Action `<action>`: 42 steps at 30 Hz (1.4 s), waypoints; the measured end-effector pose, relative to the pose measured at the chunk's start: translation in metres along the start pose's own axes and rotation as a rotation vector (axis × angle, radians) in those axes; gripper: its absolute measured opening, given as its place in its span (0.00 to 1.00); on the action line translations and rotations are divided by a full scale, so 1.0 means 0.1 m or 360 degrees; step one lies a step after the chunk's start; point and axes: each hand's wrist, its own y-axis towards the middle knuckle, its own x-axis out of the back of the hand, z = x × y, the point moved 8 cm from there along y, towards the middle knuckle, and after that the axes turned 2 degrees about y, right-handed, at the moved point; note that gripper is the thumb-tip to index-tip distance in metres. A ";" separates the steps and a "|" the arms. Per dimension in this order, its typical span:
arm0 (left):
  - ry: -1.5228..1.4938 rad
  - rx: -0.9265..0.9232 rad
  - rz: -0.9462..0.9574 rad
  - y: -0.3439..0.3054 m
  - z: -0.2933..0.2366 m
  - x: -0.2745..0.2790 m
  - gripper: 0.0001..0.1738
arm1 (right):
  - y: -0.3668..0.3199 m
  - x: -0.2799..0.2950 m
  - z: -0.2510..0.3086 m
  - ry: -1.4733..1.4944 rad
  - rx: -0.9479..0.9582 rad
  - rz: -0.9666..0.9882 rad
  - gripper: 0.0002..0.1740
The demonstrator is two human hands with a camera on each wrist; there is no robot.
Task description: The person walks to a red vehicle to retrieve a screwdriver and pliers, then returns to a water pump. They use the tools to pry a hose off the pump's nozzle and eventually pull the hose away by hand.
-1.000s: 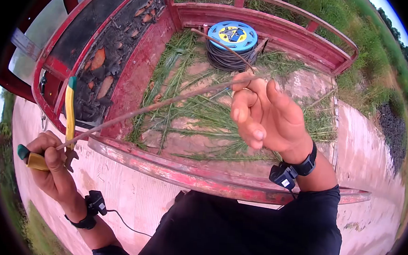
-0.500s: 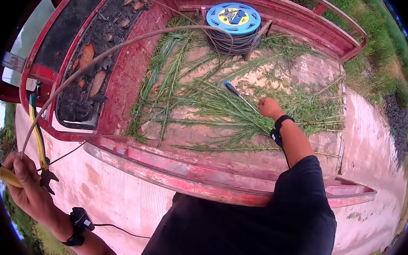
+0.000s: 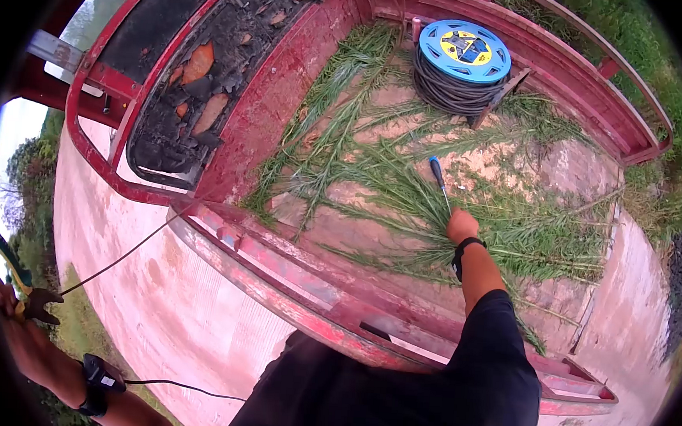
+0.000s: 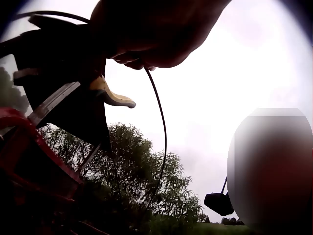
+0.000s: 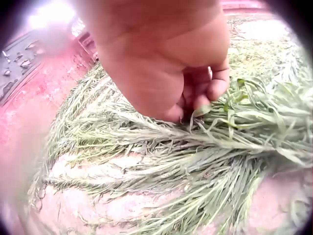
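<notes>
At the left edge of the head view, my left hand [image 3: 17,330] grips pliers [image 3: 42,304] with yellow and green handles. It also holds a thin dark wire rod [image 3: 123,261], which runs from the pliers toward the cargo bed's corner. In the left wrist view, a yellow handle [image 4: 117,99] pokes out below the hand and the rod curves downward. My right hand [image 3: 463,224] is down among cut green stalks [image 3: 391,228], fingers curled. The shaft of a blue-and-black screwdriver [image 3: 437,170] runs into that fist. Leaves partly surround the fingertips in the right wrist view.
A red metal cargo bed [image 3: 261,114] has side walls and a raised near edge [image 3: 274,287]. A blue cable reel [image 3: 465,53] wound with black cable stands at the back. A torn black seat [image 3: 197,71] lies left. Pale concrete [image 3: 149,279] stretches below the bed.
My right hand has left the rod and reached down into the stalks by the screwdriver. My left hand has moved out to the far left with the pliers and rod. The view has turned.
</notes>
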 end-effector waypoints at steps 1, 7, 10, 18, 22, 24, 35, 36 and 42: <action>0.0008 -0.0010 -0.0079 -0.10 0.02 0.13 0.17 | 0.02 0.06 0.03 -0.0005 0.0073 0.0037 0.14; -0.0167 0.0084 -0.0142 -0.29 0.63 1.11 0.25 | 0.05 1.03 0.06 0.0625 0.0238 0.0023 0.09; -0.0397 0.0245 -0.0251 -0.43 1.03 1.64 0.20 | -0.31 1.90 0.45 0.0780 0.0421 0.0072 0.10; -0.1113 0.0690 -0.0480 -1.40 2.57 3.44 0.09 | -2.90 4.18 1.88 0.1164 0.1262 -0.0848 0.07; -0.1269 0.0821 -0.0773 -2.35 3.35 4.36 0.14 | -4.23 4.35 2.32 0.1427 0.1410 -0.1867 0.15; -0.1239 0.0903 -0.0869 -2.85 3.58 4.81 0.14 | -4.73 4.15 2.72 0.1562 0.1502 -0.2028 0.16; 0.0105 0.1567 -0.1103 -4.68 4.23 6.12 0.13 | -5.77 1.30 6.52 0.2151 0.1855 0.0484 0.14; 0.0142 0.1644 -0.1084 -4.80 4.31 6.09 0.12 | -5.63 0.89 6.79 0.2272 0.1648 0.0753 0.13; 0.0343 0.2143 -0.0891 -5.59 5.11 5.98 0.11 | -5.06 -1.65 7.85 0.2319 0.0456 0.1584 0.13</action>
